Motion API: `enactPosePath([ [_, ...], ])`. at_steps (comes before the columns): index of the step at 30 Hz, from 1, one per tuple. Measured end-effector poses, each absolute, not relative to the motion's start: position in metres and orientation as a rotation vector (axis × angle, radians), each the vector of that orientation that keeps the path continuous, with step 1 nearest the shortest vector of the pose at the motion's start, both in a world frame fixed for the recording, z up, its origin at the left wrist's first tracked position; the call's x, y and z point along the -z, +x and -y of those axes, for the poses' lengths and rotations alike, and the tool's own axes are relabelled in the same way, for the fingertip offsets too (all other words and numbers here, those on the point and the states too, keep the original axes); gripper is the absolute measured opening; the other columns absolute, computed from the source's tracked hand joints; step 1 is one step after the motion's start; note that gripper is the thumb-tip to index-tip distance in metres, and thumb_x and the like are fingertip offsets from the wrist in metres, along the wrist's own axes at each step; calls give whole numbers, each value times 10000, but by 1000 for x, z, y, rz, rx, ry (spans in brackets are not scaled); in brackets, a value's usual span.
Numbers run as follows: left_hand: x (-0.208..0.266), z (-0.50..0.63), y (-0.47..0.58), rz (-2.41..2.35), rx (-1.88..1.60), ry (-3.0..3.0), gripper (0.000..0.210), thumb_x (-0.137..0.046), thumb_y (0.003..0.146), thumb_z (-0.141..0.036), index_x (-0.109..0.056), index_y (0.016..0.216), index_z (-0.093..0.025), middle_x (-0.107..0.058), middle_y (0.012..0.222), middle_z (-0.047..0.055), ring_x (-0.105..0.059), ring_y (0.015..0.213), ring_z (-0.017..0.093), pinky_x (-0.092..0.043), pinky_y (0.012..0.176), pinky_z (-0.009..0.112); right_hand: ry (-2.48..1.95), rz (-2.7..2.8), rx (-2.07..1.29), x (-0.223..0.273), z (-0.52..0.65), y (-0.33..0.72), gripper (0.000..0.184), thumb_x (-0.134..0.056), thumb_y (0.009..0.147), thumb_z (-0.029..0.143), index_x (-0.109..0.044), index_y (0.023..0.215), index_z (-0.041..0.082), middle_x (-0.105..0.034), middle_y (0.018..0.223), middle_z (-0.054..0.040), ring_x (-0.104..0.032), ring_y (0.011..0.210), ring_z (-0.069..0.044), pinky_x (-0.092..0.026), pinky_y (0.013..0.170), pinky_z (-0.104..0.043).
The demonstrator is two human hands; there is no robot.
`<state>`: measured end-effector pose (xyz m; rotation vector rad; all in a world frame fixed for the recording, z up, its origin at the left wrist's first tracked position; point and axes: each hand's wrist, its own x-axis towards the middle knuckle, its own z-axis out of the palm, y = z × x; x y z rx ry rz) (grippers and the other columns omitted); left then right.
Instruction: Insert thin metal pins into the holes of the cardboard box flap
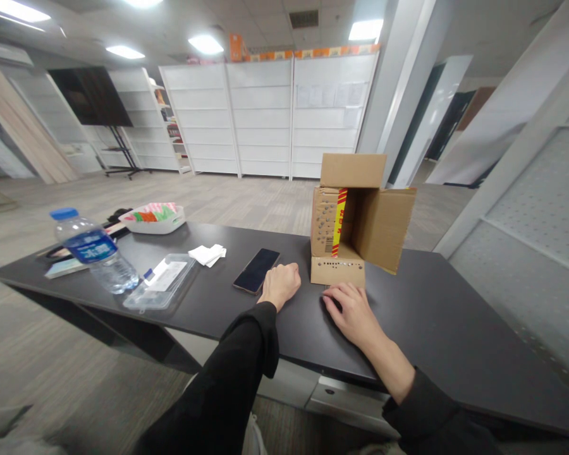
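My left hand [281, 284] rests on the dark table as a closed fist, just right of a black phone [256, 270]. Its palm side is turned away, so anything inside is hidden. My right hand [351, 309] lies at the lower front flap of an open cardboard box [326, 221], thumb and forefinger tips close together. Whatever is between those fingertips is too small to make out. The box opens toward me, with flaps spread up, down and to the right. Small dark dots line the lower flap, and silvery spots cover the left flap beside red-and-yellow tape [340, 221].
Left on the table [436, 316] are a water bottle [97, 249], a clear plastic case [164, 284], crumpled white tissue [207, 254] and a white basket [154, 221] with colourful contents. White shelving [260, 120] and a screen on a stand [91, 98] are beyond; a partition [545, 208] borders the right.
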<state>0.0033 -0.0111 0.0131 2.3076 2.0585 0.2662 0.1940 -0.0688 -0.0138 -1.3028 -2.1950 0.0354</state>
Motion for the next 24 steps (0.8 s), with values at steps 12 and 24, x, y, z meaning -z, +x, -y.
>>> enactPosePath([
  [12, -10, 10, 2, -2048, -301, 2349, 367, -309, 915, -266, -669, 971, -218, -711, 923, 114, -682, 893, 256, -485, 761, 335, -1372, 2047, 25, 20, 61, 198, 272, -378, 951, 226, -626, 1063, 227, -647, 1018, -66, -553, 949, -224, -353, 783, -355],
  [24, -11, 10, 3, -2050, -277, 2347, 371, -303, 921, -269, -666, 979, -212, -709, 940, 121, -679, 904, 258, -484, 775, 342, -1382, 1912, 0, 9, 50, 202, 265, -389, 946, 268, -646, 986, 222, -663, 1005, -67, -569, 967, -224, -349, 793, -354],
])
